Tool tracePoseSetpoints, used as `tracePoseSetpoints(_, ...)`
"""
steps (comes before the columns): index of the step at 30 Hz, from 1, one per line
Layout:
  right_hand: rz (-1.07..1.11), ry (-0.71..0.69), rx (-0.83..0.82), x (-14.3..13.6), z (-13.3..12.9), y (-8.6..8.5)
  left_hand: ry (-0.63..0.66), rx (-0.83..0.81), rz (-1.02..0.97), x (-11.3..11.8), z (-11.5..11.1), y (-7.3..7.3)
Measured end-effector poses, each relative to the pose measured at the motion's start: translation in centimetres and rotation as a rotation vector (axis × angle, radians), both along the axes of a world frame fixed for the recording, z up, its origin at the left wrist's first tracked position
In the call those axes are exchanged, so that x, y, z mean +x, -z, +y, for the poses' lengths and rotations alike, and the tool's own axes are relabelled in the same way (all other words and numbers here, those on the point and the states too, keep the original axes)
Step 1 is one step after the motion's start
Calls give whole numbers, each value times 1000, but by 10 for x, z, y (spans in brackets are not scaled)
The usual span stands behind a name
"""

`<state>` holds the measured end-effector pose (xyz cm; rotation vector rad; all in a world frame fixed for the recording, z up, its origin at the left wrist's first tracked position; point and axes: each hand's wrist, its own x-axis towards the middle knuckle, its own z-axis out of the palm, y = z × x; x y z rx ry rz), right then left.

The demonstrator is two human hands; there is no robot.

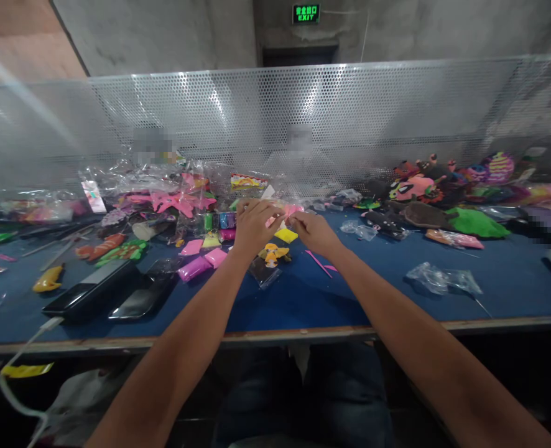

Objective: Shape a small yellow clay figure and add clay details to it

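My left hand (255,225) is over the middle of the blue table, its fingers bent around the left side of a pink piece (275,218). Close to its right, my right hand (313,231) has its thumb and fingers pinched at the pink material's other side; what lies between the fingertips is too small to tell. Just below the hands are a yellow packet (286,235) and a small orange-yellow figure (272,256), with a dark clear-edged bag (263,274) under it. Thin pink strips (319,264) lie below my right hand.
Pink and purple packets (195,267), a phone (142,298) and a black power bank (91,289) with a white cable lie left. Crumpled clear plastic (443,278) and a green plush piece (478,223) lie right. A perforated metal screen (238,106) stands behind.
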<state>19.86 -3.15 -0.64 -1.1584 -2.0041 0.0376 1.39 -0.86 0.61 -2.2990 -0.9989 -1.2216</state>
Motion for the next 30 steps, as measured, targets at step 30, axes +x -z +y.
tracePoseSetpoints(30, 194, -43, -40, 0, 3, 0, 126, -213, -132, 3, 6, 0)
